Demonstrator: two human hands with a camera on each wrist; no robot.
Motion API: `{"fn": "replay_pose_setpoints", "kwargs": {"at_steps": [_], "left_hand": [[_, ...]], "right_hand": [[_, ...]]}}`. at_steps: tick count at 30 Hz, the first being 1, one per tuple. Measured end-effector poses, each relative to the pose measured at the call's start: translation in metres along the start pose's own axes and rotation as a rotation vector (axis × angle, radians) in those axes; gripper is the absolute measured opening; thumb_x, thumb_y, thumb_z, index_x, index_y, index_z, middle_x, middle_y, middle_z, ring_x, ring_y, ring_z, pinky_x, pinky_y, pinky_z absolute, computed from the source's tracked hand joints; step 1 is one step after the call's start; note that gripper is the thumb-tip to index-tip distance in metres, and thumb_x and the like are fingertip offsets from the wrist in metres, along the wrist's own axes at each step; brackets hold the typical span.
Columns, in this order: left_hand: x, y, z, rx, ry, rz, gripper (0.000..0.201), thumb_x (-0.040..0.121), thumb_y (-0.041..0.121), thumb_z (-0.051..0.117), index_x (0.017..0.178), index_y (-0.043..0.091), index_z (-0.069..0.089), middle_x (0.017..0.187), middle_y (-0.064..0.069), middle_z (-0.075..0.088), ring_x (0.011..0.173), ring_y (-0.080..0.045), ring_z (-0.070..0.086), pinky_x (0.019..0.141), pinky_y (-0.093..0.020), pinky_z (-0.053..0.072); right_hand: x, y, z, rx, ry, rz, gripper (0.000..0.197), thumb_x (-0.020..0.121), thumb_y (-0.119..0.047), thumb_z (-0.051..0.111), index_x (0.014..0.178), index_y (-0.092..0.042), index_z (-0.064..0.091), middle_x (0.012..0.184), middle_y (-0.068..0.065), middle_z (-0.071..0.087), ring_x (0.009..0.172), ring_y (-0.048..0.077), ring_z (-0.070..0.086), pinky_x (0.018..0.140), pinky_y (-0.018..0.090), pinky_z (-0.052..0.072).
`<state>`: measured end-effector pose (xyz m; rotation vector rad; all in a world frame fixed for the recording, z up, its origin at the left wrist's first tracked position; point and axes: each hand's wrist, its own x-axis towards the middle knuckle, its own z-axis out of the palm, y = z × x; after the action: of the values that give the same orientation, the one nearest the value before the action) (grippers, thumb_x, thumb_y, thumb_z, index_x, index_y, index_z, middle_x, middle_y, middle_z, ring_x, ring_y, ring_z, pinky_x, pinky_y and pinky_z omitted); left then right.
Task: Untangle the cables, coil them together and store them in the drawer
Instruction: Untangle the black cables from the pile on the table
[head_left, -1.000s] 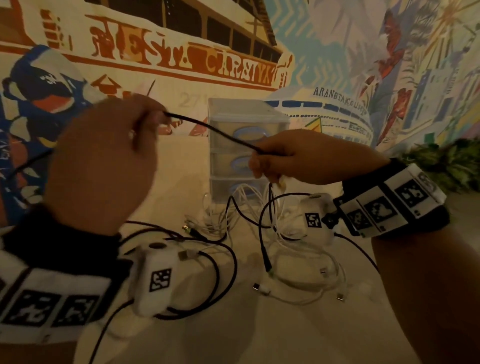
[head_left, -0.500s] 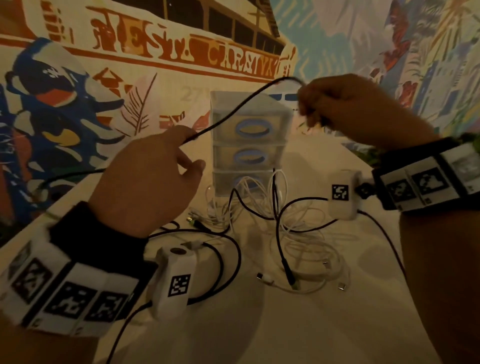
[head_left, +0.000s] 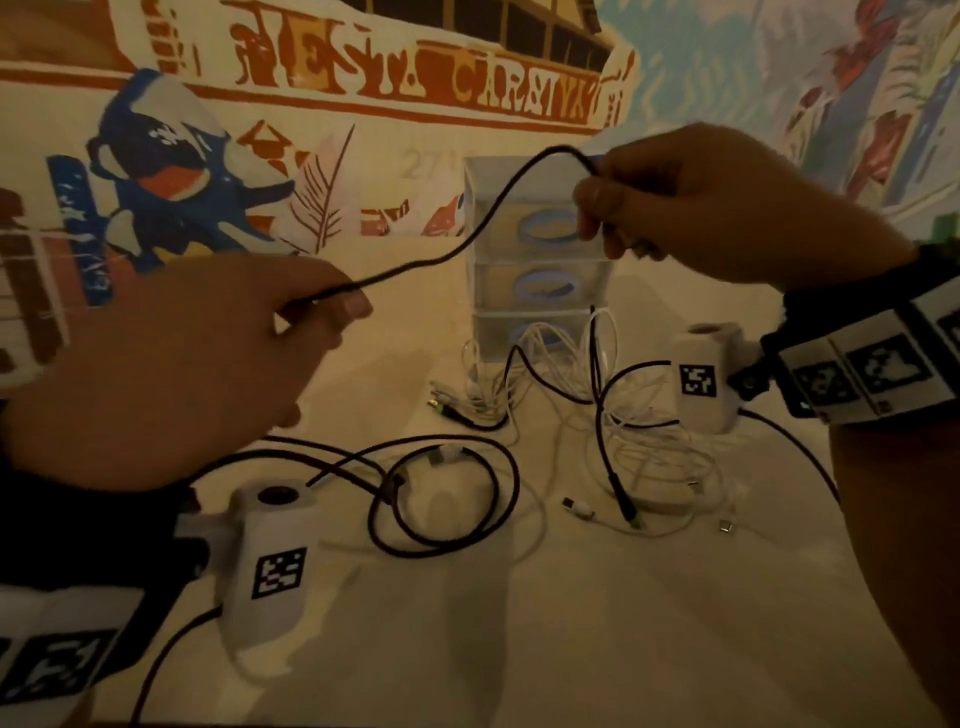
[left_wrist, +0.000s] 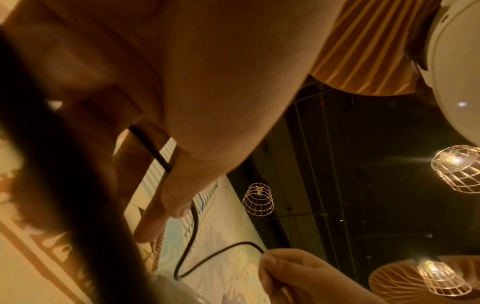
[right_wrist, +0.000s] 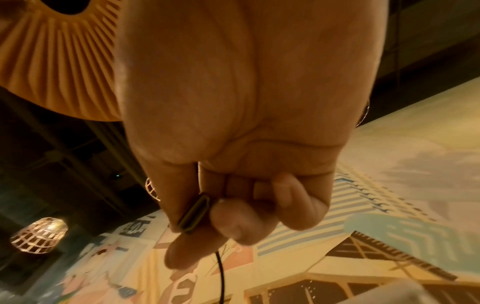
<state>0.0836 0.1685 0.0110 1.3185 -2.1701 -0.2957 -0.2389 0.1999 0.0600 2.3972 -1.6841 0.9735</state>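
Since half a second earlier little had moved: the black cable stretched between the pinching left hand and right hand.

Black cable, white cables

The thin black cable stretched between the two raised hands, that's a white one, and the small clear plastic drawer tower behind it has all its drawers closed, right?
Not quite: the thin cable pinched by the left hand and the right hand is black, not white, as the head view shows. White cables lie on the table. The small clear plastic drawer tower does look closed.
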Motion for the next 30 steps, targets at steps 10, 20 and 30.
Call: {"fn": "replay_pose_setpoints", "kwargs": {"at_steps": [10,20,30], "left_hand": [[-0.019,-0.025,-0.028,0.119,-0.090,-0.041,0.027,0.087,0.058,0.045,0.089,0.042,0.066,0.070,0.016,0.070,0.051,-0.006,0.067,0.054,-0.037,0.059],[-0.041,-0.025,-0.034,0.300,-0.034,0.038,0.017,0.095,0.045,0.050,0.099,0.040,0.066,0.087,0.013,0.068,0.057,-0.003,0.059,0.061,-0.027,0.050],[-0.052,-0.038,-0.025,0.279,0.008,0.050,0.018,0.097,0.040,0.051,0.101,0.034,0.068,0.090,0.011,0.067,0.060,-0.002,0.054,0.055,-0.018,0.039]], "right_hand": [[-0.033,-0.072,0.061,-0.032,-0.634,-0.057,0.026,0.108,-0.031,0.038,0.115,-0.032,0.064,0.081,-0.022,0.058,0.078,-0.015,0.055,0.069,0.005,0.038],[-0.056,-0.099,0.121,-0.377,-0.877,-0.024,0.046,0.096,-0.060,0.054,0.117,-0.019,0.058,0.104,0.000,0.064,0.094,0.021,0.060,0.081,0.036,0.050],[-0.062,-0.126,0.138,-0.496,-0.947,-0.207,0.035,0.098,-0.047,0.053,0.114,-0.016,0.055,0.090,-0.003,0.048,0.082,0.020,0.048,0.074,0.033,0.042]]}}
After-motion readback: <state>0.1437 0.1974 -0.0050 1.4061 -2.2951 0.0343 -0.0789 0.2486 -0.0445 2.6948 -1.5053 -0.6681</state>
